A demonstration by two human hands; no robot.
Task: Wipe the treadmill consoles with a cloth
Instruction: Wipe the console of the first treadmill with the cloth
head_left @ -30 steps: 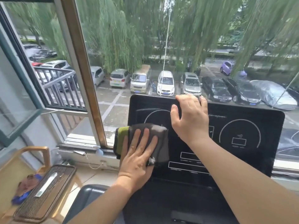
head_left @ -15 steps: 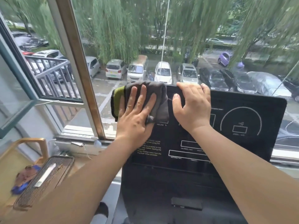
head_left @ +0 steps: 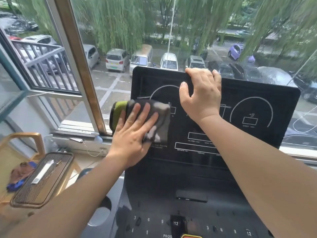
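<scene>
A black treadmill console (head_left: 257,93) with white dial outlines stands upright in front of me. My left hand (head_left: 133,131) presses a folded grey cloth with a green edge (head_left: 159,117) flat against the console's left side, fingers spread and straight. My right hand (head_left: 202,97) grips the console's top edge near the middle, fingers curled over the rim and thumb on the front face. Below the screen lies the black button panel (head_left: 175,224) with speed numbers.
A window with a brown frame (head_left: 77,62) stands directly behind the console, overlooking parked cars. At lower left a wooden chair (head_left: 22,140) holds a dark slotted tray (head_left: 42,177) and a crumpled brown and blue cloth (head_left: 18,174).
My left hand slid the cloth up to the console's top left corner, then back down to mid-height on the left side. My right hand kept its hold on the top edge.
</scene>
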